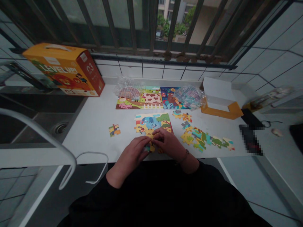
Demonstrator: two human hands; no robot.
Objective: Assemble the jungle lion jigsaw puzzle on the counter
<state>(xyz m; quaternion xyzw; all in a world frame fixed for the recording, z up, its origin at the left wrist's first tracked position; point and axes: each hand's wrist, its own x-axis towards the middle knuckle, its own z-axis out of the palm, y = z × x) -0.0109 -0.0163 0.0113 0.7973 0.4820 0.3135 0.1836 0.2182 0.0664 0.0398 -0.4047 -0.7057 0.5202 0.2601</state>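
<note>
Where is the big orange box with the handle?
The orange box is at the back left in the head view, beside the sink, below the barred window.

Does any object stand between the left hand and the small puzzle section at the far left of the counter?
Nothing visible stands between the left hand and the small puzzle section; only bare white counter lies there.

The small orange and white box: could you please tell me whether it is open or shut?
Open: the small box has its white lid raised, and its pale inside shows.
</note>
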